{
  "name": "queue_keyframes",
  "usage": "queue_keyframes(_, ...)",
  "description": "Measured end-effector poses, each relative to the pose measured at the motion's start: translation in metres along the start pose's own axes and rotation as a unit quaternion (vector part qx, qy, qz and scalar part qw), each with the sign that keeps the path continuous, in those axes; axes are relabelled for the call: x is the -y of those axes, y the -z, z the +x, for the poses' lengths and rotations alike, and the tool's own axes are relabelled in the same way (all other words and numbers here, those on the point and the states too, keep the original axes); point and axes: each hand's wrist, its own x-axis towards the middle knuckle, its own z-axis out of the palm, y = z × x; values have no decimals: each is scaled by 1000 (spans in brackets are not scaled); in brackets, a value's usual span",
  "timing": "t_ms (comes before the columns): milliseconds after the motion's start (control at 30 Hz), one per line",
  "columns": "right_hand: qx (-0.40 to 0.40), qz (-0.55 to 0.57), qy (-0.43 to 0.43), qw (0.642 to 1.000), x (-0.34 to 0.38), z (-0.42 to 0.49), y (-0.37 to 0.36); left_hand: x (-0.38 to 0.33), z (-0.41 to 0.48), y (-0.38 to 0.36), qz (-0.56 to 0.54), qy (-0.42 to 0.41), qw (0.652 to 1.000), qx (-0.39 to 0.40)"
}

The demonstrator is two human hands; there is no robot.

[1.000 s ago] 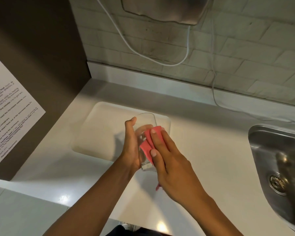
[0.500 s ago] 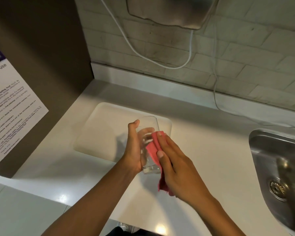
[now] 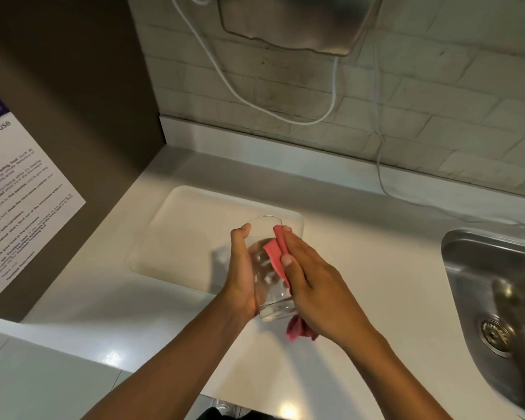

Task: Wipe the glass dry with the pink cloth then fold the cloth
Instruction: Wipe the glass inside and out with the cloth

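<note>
A clear drinking glass (image 3: 269, 286) is held tilted above the white counter, its rim pointing away from me. My left hand (image 3: 241, 271) wraps around its left side, thumb near the rim. My right hand (image 3: 312, 283) presses the pink cloth (image 3: 275, 253) flat against the glass's right side. One end of the cloth (image 3: 297, 330) hangs out below my right palm, under the base of the glass. Most of the cloth is hidden by my right hand.
A white tray (image 3: 188, 234) lies on the counter (image 3: 361, 253) behind the hands. A steel sink (image 3: 497, 298) is at the right. A metal box (image 3: 300, 22) and white cables hang on the brick wall. A printed notice (image 3: 22, 201) is on the brown panel at left.
My right hand has slid the cloth along the glass's side, and more of the cloth now hangs out below the palm. The glass stays in my left hand.
</note>
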Motion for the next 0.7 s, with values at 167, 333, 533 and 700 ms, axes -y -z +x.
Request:
queue_keyframes(167, 22, -56, 51, 997, 5, -29, -10, -15, 7, 7, -25, -18, 999, -41)
queue_keyframes(333, 11, 25, -18, 999, -6, -12, 0, -7, -4, 0, -15, -17, 998, -52)
queue_keyframes(533, 32, -35, 28, 999, -4, -23, -10, -12, -3, 3, -20, -29, 998, -56)
queue_keyframes(700, 45, 40, -4, 998, -8, -19, -3, -9, -10, -2, -25, -22, 998, -62)
